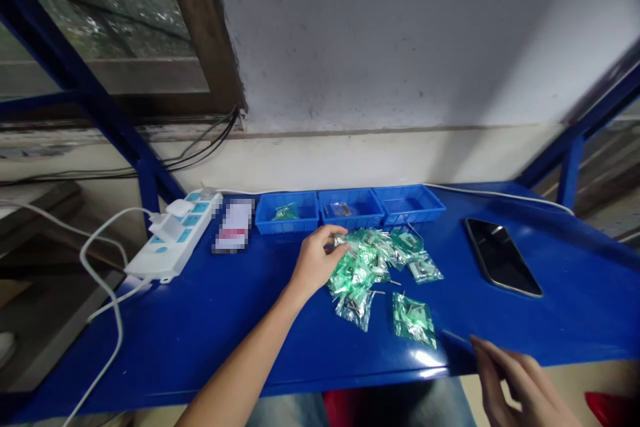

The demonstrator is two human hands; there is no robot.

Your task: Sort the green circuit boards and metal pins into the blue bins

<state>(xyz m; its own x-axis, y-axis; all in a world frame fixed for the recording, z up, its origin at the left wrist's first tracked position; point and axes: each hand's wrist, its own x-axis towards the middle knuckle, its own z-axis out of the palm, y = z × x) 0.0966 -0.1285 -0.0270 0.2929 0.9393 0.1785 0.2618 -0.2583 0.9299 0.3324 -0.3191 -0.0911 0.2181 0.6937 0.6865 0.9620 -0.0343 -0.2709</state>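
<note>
A heap of small clear plastic packets with green contents [360,257] lies on the blue table. My left hand [317,255] reaches to the heap's left side, thumb and index finger apart at the packets, with nothing seen lifted between them. At the lower right, my right hand [515,380] is closed in a pinch, blurred by motion. A thin rod [456,337] sticks out leftward from its fingertips; its exact kind is too smeared to tell. One separate green packet [414,320] lies flat near the front edge, left of this hand. Thin metal pins poke out around the heap.
Three blue bins stand behind the heap: the left bin [287,221] holds a green packet, the middle bin [353,217] some small pieces, beside the right bin [410,207]. A black phone [503,257] lies right; a white power strip [175,233] with cables sits left.
</note>
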